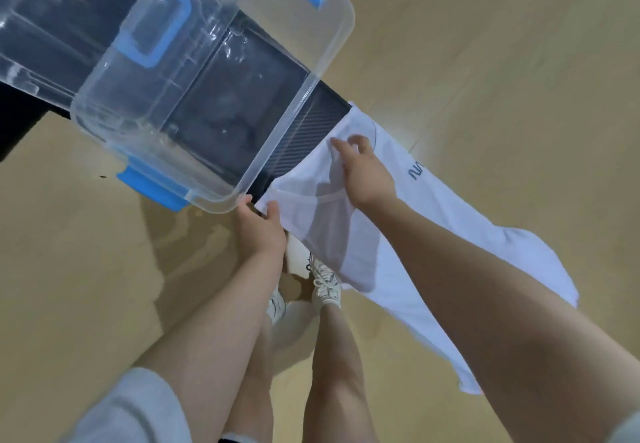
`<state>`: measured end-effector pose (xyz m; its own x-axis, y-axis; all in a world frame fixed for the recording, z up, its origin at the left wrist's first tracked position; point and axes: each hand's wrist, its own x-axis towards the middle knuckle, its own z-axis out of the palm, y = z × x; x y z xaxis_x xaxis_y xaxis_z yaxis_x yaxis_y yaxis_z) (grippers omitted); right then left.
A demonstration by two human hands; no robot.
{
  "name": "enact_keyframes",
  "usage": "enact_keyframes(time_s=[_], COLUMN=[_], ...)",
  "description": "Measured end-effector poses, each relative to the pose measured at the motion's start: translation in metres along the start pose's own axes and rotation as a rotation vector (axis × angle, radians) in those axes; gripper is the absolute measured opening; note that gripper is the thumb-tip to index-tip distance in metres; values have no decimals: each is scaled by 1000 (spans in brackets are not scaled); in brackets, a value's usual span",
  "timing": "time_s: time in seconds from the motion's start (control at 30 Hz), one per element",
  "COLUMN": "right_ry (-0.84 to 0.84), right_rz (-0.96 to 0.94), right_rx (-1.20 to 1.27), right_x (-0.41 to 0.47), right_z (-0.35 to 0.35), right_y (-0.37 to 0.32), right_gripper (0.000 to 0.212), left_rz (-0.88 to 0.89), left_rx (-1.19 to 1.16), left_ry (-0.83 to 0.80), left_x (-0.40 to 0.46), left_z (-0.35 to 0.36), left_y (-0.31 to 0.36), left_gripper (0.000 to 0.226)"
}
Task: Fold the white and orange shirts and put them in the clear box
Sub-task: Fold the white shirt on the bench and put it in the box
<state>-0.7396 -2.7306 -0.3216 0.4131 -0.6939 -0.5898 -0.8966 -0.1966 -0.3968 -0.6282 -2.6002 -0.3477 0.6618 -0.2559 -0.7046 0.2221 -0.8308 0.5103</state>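
The left hand [259, 224], just below the middle of the frame, pinches a corner of the white shirt [433, 235] between thumb and curled fingers, right beside the near corner of the clear box [311, 103]. The right hand [363, 172], a little above and to the right of it, grips a gathered fold of the same shirt near its collar, fingers curled into the cloth. Between the two hands the shirt is stretched and lifted; the rest of it hangs away toward the lower right of the frame, unfolded, with dark lettering [415, 171] showing beside the right hand. The shirt's upper edge lies against the dark surface [311, 131] at centre frame.

The clear box sits on that dark surface and fills the upper left of the frame. It is open at the top, nothing is visible inside it, and it has blue latches [152, 186] on its sides. No orange shirt is in view.

Below the hands, two white laced shoes [325, 283] stand on the light wooden floor [519, 62], which fills the rest of the frame.
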Motion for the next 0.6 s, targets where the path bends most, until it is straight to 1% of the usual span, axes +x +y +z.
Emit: enact_keyframes(time_s=[0.07, 0.1, 0.17, 0.2, 0.23, 0.33, 0.4, 0.43, 0.47, 0.5, 0.57, 0.6], right_ry=[-19, -23, 0, 24, 54, 39, 57, 72, 93, 113, 119, 167], right_rz=[-66, -105, -204, -241, -257, -321, -319, -313, -302, -293, -188, -179], right_rx=[-191, -265, -337, -365, -347, -342, -260, -205, -139, -76, 92, 128], right_x=[23, 32, 44, 45, 46, 47, 51, 54, 52, 50, 37, 24], right_z=[-6, -8, -7, -8, -7, -5, -3, -1, -2, -1, 3, 6], right_y=[-3, -3, 3, 6, 10, 7, -4, -11, -20, -26, -29, -25], right_gripper=[65, 61, 39, 32, 29, 20, 21, 21, 21, 24, 33, 34], left_rz=[7, 3, -16, -27, -34, -70, -112, -143, -180, -201, -243, -268], left_rx=[-4, 10, 35, 41, 32, -74, -116, -204, -273, -292, -285, -312], left_ry=[32, 38, 43, 46, 56, 81, 98, 114, 125, 143, 140, 114], left_x=[3, 2, 3, 4, 4, 3, 6, 9, 13, 18, 22, 20], left_z=[6, 9, 11, 10, 7, -3, -11, -14, -17, -18, -18, -17], left_y=[-1, 0, 2, 1, 1, 2, 4, 5, 6, 4, 3, 2], left_gripper=[32, 25, 18, 17, 15, 17, 30, 33, 35, 36, 40, 40])
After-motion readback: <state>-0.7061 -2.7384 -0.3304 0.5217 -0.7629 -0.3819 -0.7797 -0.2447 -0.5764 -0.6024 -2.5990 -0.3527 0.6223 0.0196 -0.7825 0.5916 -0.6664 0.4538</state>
